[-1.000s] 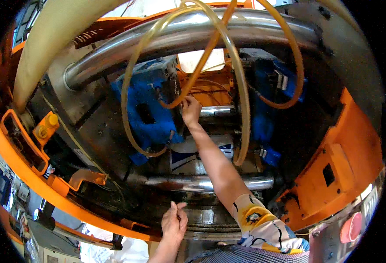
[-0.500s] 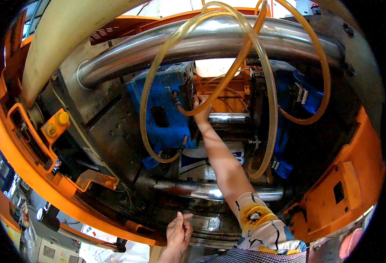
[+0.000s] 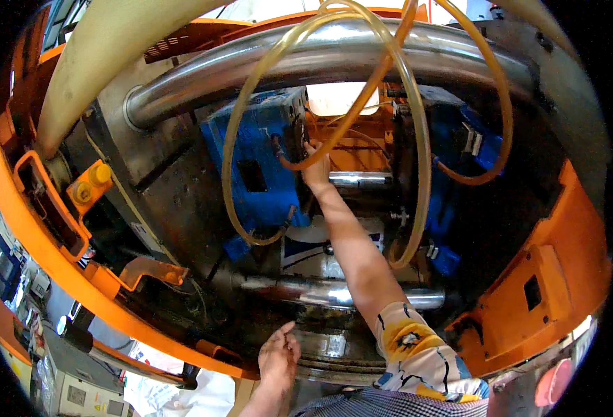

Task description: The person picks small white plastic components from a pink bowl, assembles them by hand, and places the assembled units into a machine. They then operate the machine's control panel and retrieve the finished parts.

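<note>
Arm deep in the mold gap

Right hand (image 3: 315,169) reaches between the blue mold halves (image 3: 264,163), fingers curled at the face; can't tell what we grip. Left hand (image 3: 278,356) rests loosely spread on the lower frame (image 3: 334,347), likely bracing us.

Right arm stretched far forward, right hand (image 3: 316,169) curled shut; left hand (image 3: 278,356) near, fingers loosely spread.
</note>
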A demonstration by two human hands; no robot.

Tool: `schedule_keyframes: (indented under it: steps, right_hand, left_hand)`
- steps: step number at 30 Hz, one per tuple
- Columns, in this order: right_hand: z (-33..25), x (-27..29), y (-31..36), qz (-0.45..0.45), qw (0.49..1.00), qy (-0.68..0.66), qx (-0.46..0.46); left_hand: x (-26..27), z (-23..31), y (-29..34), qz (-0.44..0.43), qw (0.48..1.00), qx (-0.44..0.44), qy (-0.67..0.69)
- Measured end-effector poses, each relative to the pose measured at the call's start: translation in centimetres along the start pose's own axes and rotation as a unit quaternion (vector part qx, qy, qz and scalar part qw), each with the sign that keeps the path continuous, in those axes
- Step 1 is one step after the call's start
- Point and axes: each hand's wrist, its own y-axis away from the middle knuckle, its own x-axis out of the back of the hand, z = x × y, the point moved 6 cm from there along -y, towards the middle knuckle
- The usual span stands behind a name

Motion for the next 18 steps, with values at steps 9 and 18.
schedule_keyframes:
  steps: [9,18]
  right_hand:
    - [-12.1,11.4,12.1,-0.269,0.934,-0.228,0.047]
    - [-13.6,17.2,22.8,-0.463,0.855,-0.198,0.126]
  left_hand:
    - [-0.1,1.3,-1.3,-0.044,0.995,-0.051,0.079]
    - [-3.0,0.6,-1.5,-0.102,0.993,0.025,0.049]
